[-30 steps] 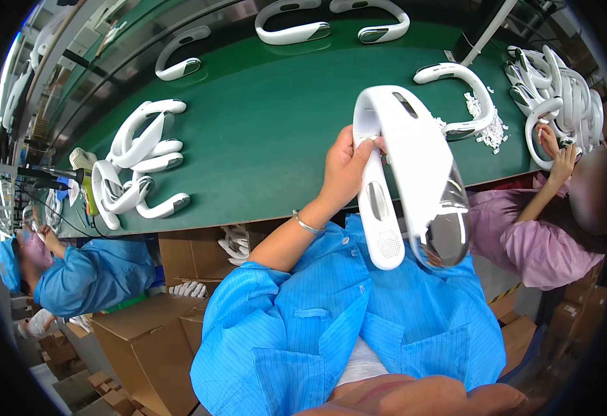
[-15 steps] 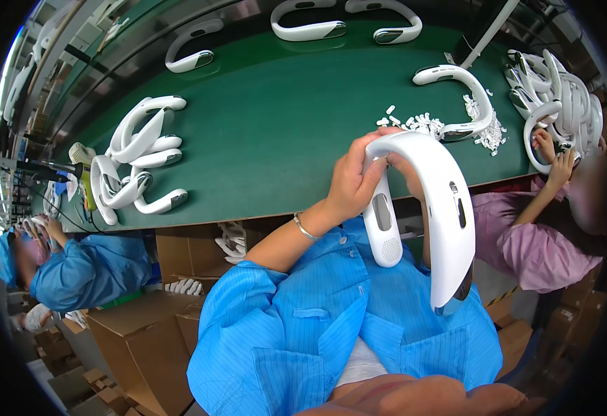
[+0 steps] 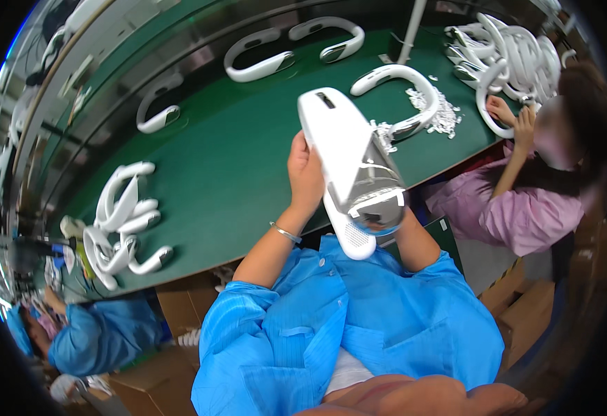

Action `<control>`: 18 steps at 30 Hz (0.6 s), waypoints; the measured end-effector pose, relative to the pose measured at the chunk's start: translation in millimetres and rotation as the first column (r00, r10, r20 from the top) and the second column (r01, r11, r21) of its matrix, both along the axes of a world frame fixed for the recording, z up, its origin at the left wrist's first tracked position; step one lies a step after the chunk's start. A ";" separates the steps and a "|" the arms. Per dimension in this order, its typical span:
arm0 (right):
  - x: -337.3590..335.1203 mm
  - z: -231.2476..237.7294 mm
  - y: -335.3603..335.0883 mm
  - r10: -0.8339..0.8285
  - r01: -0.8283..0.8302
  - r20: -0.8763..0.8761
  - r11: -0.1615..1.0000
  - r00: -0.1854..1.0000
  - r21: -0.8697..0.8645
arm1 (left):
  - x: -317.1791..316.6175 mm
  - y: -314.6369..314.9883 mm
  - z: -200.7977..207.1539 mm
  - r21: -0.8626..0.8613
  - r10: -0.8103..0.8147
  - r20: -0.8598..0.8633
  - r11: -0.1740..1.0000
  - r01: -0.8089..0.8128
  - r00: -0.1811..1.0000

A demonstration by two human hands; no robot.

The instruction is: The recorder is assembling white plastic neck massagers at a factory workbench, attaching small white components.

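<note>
A white U-shaped neck fan (image 3: 331, 142) is held up in front of my chest, over the table's near edge. Its glossy silver-grey end and a perforated end face toward me. My left hand (image 3: 305, 177) is closed on its left side, with the thumb up along the shell. Behind the fan's shiny end rises my right forearm (image 3: 416, 239); the right hand itself is hidden there. Beyond the held fan, another neck fan (image 3: 428, 97) lies on the green table (image 3: 227, 180), beside a heap of small white parts (image 3: 444, 114).
Several neck fans (image 3: 119, 208) are piled at the left, near tools and cables. More fans (image 3: 258, 62) lie along the back. A large stack of fans (image 3: 518, 52) sits at the far right, by a co-worker in pink (image 3: 518, 208). Another co-worker in blue (image 3: 109, 333) is at the left.
The neck fan has been turned so its shiny end and slotted face point toward me, and it has shifted left. My view has swung to the right.
</note>
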State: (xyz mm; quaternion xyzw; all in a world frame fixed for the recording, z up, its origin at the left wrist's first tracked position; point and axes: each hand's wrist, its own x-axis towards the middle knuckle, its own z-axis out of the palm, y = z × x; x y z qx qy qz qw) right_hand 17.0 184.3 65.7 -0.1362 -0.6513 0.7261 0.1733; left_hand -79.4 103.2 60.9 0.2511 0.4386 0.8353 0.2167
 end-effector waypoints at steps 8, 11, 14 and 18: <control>47.3 41.7 90.0 -0.431 0.397 -0.149 0.893 0.890 -0.214 | -55.0 84.3 39.9 -0.525 -0.333 -0.604 0.850 -0.047 0.724; 52.0 19.2 174.6 -0.604 0.616 -0.136 0.784 0.785 0.076 | -121.9 125.6 30.0 -0.478 -0.246 -0.803 0.811 -0.339 0.543; 54.3 -1.7 233.8 -0.736 0.751 -0.146 0.652 0.661 0.109 | -170.1 172.0 29.3 -0.502 -0.338 -0.861 0.684 -0.529 0.380; 47.2 -45.4 284.3 -0.818 0.769 -0.073 0.501 0.570 0.398 | -201.5 231.0 24.6 -0.552 -0.420 -0.834 0.626 -0.551 0.358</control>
